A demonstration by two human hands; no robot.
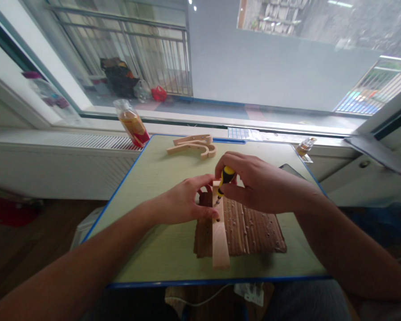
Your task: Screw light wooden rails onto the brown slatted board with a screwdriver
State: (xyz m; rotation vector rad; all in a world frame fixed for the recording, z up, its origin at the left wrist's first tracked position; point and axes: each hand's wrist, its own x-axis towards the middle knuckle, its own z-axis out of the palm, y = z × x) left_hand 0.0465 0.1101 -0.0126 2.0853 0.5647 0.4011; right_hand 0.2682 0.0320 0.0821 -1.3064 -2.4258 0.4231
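My right hand [242, 180] is wrapped round the yellow and black handle of a screwdriver [226, 176]. Its tip points down at a small dark screw or hole in a pale wooden piece [221, 247]. My left hand [197, 200] grips this wooden piece from the left side, thumb near a second dark spot on it. Under the wood lies a brown sheet of corrugated cardboard [254, 229], pitted with several small holes. Two pale curved wooden hooks [195, 145] rest together farther back, beyond both hands.
A light green table [147, 223] with blue edging carries everything. A dark phone-like slab [291, 170] lies behind my right forearm. Beyond the table, a drink bottle [132, 125] stands at the left and a smaller bottle [305, 146] at the right, by the window.
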